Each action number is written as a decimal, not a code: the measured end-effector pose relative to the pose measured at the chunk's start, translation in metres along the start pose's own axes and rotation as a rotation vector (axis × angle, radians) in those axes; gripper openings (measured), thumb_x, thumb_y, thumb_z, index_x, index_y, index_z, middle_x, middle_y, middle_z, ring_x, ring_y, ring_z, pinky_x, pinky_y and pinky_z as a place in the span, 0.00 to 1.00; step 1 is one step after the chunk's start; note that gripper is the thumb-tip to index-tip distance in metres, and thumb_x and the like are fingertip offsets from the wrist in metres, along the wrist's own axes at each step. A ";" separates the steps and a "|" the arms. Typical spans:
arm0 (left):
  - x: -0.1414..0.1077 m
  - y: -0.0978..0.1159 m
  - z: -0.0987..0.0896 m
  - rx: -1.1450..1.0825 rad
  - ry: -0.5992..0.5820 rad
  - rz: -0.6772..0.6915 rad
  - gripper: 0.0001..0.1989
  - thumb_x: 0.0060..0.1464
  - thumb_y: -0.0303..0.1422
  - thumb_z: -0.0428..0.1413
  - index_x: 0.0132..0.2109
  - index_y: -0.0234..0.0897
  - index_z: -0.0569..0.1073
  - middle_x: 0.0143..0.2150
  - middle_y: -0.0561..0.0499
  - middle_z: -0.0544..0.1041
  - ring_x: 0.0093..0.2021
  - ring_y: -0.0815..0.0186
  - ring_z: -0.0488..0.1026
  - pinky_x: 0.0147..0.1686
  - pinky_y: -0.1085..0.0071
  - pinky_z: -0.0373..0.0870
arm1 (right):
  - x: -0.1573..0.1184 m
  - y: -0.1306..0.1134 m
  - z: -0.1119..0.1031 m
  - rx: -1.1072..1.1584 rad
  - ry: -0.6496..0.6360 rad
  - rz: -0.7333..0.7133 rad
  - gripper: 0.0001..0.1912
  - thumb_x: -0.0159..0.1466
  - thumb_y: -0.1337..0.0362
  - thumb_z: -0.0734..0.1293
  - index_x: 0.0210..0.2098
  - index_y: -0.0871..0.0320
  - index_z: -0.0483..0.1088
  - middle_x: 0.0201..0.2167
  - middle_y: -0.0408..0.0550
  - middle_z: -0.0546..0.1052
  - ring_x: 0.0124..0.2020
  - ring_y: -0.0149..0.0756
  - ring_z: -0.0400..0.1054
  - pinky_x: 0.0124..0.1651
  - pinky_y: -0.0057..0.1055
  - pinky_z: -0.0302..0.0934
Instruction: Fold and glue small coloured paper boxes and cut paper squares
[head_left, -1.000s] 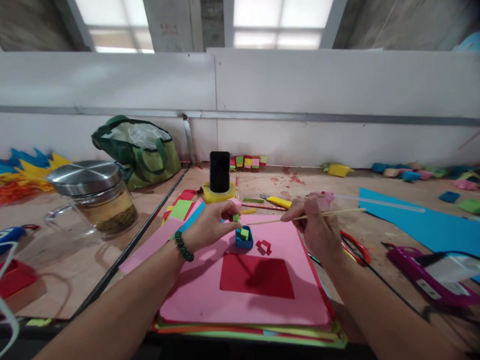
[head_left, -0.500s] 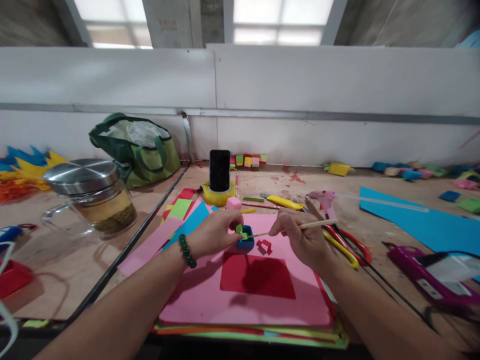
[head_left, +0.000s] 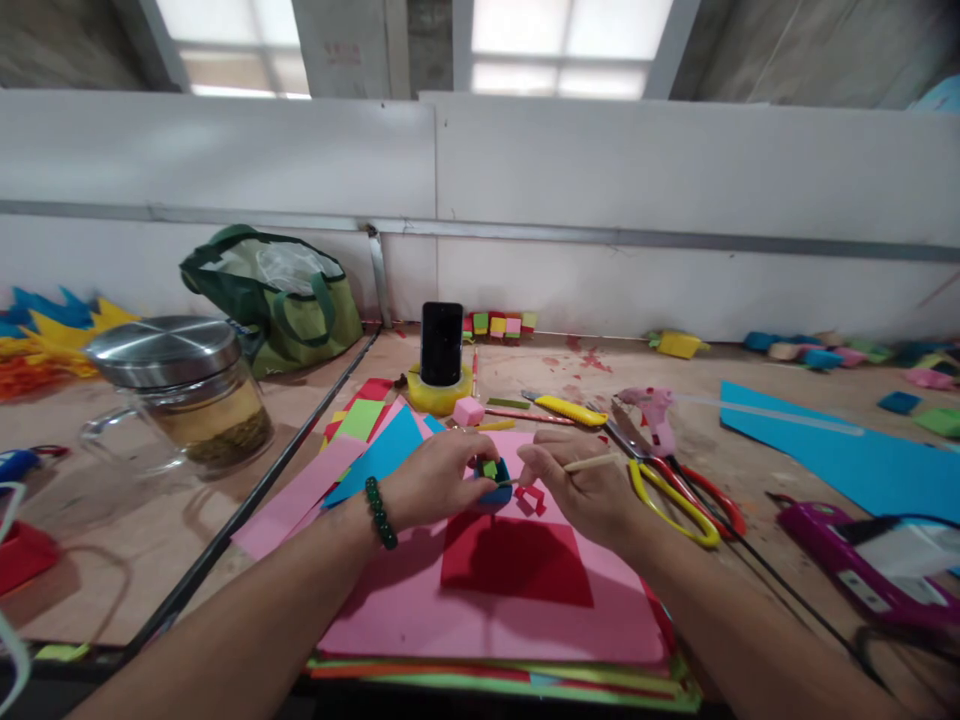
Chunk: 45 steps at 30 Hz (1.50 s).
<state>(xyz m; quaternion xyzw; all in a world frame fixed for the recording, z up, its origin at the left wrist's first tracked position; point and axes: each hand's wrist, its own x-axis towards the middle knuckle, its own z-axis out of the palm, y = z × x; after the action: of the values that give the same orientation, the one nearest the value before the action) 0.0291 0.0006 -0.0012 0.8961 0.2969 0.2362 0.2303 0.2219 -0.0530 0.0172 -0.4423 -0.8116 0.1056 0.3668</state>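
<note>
My left hand [head_left: 442,478], with a green bead bracelet at the wrist, is closed around a small open blue box [head_left: 495,495]. Inside the box sits a light green piece [head_left: 489,469]. A thin wooden stick [head_left: 596,463] is gripped in my right hand [head_left: 581,490], its tip reaching into the box beside the green piece. Just right of the box lie folded red scraps [head_left: 532,499], partly hidden by the right fingers. Below both hands a red paper rectangle [head_left: 517,565] rests on a stack of coloured sheets topped with pink [head_left: 397,625].
A pink cube [head_left: 469,411], a phone [head_left: 441,345] in a tape roll, and a yellow cutter [head_left: 570,410] lie behind the hands. Scissors [head_left: 675,500], a pink glue gun [head_left: 654,415] and its cable are at right. A lidded glass mug [head_left: 191,400] stands left.
The stick's tip has gone deeper into the blue box, and my right hand has moved slightly left and lower. The green piece now sits down in the box.
</note>
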 end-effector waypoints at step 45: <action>0.001 -0.011 0.015 0.034 -0.079 -0.020 0.10 0.47 0.31 0.58 0.40 0.39 0.74 0.37 0.51 0.76 0.35 0.64 0.70 0.35 0.71 0.63 | 0.001 0.003 0.006 0.020 0.175 0.090 0.28 0.68 0.51 0.57 0.21 0.57 0.76 0.17 0.44 0.74 0.20 0.30 0.67 0.26 0.27 0.58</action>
<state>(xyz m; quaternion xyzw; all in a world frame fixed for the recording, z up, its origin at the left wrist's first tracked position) 0.0331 0.0051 -0.0191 0.9055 0.3004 0.1935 0.2291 0.2192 -0.0495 0.0115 -0.4819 -0.7548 0.0911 0.4356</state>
